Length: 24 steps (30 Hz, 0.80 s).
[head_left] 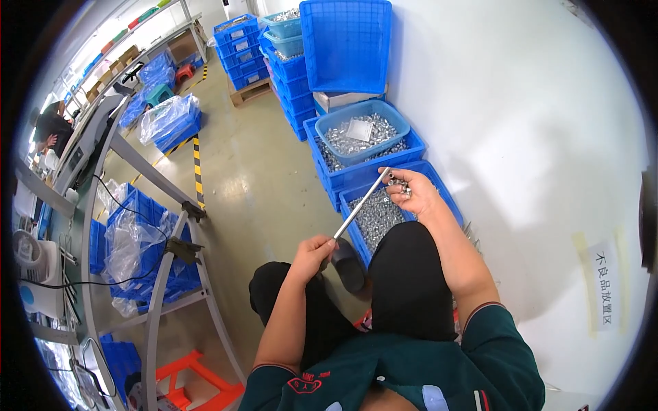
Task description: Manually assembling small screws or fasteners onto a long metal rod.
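My left hand [314, 257] is closed round the near end of a thin silver metal rod [360, 205], which slants up and to the right. At its far end, the rod meets the fingertips of my right hand [419, 197]. Several small shiny ring-like metal parts [400, 185] lie in the curled fingers of that hand. Beneath the right hand stands a blue bin [439, 186] filled with small metal parts [377, 219]. Behind it, a light-blue basin [327, 125] of similar parts, with a white card [359, 130] on top, rests in another blue bin [322, 163].
A white wall [521, 137] runs along the right. Stacked blue crates [291, 85] and an upright blue crate [346, 48] stand beyond the bins. On the left are a grey-framed workbench [161, 274], plastic-covered crates [147, 240] and an orange stool [195, 377]. Another person [51, 127] is far left.
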### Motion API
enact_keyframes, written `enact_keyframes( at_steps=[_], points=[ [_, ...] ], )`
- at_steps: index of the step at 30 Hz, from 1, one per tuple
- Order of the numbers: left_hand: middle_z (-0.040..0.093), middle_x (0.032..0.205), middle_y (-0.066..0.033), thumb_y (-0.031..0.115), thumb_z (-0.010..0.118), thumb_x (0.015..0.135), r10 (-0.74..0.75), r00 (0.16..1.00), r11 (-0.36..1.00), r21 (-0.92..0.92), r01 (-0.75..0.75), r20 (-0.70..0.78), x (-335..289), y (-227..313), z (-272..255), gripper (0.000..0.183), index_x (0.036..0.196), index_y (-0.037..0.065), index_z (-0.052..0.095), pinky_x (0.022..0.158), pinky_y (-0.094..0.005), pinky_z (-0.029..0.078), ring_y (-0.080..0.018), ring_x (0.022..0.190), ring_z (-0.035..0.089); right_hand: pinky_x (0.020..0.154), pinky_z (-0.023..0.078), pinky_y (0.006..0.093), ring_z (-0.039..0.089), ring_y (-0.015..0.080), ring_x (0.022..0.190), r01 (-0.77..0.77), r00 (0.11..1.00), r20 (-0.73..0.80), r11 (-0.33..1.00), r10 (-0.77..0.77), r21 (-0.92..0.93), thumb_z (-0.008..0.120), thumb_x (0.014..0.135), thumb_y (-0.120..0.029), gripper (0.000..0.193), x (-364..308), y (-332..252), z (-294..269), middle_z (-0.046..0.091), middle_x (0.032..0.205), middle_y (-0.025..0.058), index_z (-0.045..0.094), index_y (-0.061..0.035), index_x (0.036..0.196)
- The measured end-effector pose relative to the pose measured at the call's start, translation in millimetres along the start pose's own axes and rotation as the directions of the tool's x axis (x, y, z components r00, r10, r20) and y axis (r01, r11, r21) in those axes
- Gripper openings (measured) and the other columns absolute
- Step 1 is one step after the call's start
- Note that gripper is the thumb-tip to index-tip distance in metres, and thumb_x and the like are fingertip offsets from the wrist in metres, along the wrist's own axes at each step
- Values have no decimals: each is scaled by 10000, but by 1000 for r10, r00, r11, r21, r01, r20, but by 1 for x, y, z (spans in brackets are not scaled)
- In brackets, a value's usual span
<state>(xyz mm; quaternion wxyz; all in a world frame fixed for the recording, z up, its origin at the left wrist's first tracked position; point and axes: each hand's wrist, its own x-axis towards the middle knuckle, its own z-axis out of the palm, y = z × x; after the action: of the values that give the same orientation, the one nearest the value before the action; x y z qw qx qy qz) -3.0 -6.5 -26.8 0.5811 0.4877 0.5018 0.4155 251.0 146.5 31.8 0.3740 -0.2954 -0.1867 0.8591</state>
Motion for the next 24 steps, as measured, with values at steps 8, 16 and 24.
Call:
enact_keyframes(
  at_steps=[8,16,24],
  points=[
    [499,597,29,227,531,873,-22,1000,1000,9,22,-8,-2,-6,-2,227,818,23,616,498,-212,315,-54,541,413,327,257,158,366,45,441,24,999,22,1000,-24,-2,577,863,-190,205,-6,3,7,512,713,43,560,-5,949],
    [490,600,27,223,535,870,-84,996,996,23,85,-9,-5,-1,-6,225,835,18,623,514,-212,320,-58,562,425,345,232,157,361,33,424,168,960,-85,791,-267,-588,641,814,-207,204,-13,1,24,492,642,0,620,-7,851],
    [480,587,18,199,541,865,-32,999,997,-62,34,34,-8,-4,-12,221,824,-4,618,505,-216,307,-66,544,407,343,214,149,359,18,410,144,982,-11,776,-191,-613,666,794,-195,207,-15,-8,24,482,624,-16,636,3,849]
  ],
)
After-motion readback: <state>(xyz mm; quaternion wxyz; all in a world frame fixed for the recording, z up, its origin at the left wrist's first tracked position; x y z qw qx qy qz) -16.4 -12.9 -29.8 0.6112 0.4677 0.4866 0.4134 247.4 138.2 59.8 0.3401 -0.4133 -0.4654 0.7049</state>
